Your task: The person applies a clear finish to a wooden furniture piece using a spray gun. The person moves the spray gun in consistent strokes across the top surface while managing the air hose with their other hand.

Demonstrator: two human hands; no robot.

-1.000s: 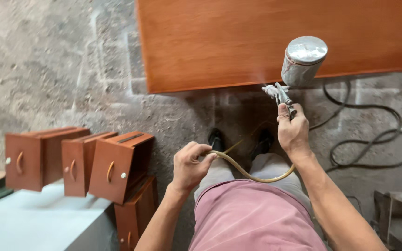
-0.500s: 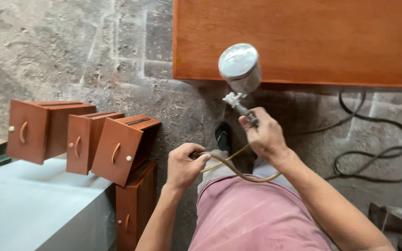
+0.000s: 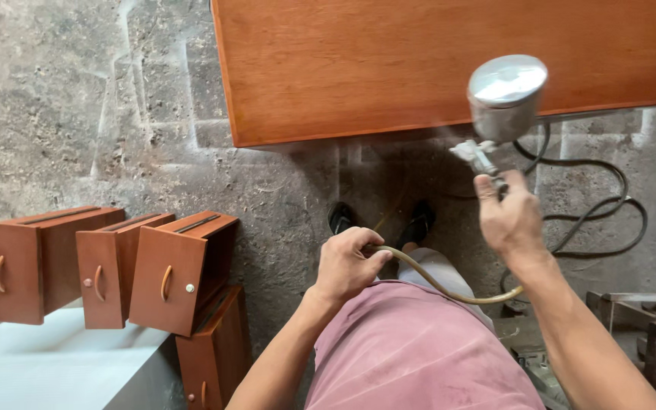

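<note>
My right hand [image 3: 512, 216] grips a metal spray gun [image 3: 495, 114] with a round cup on top, held just below the near edge of a large reddish-brown wooden panel [image 3: 419, 61]. A faint mist shows near the nozzle. My left hand [image 3: 347, 262] is closed around a tan air hose [image 3: 449, 287] that curves across my lap toward the gun. My feet in dark shoes [image 3: 343, 216] stand on the floor between the hands.
Three brown drawers [image 3: 168, 269] with curved handles stand on a white surface [image 3: 55, 368] at the left, a fourth [image 3: 214, 349] below them. A black hose [image 3: 609, 220] loops on the rough concrete floor at the right. Dark wooden pieces [image 3: 647, 334] sit at the lower right.
My right hand has swept the spray gun from near the panel's left part toward the right along its near edge. The left hand keeps its hold on the hose.
</note>
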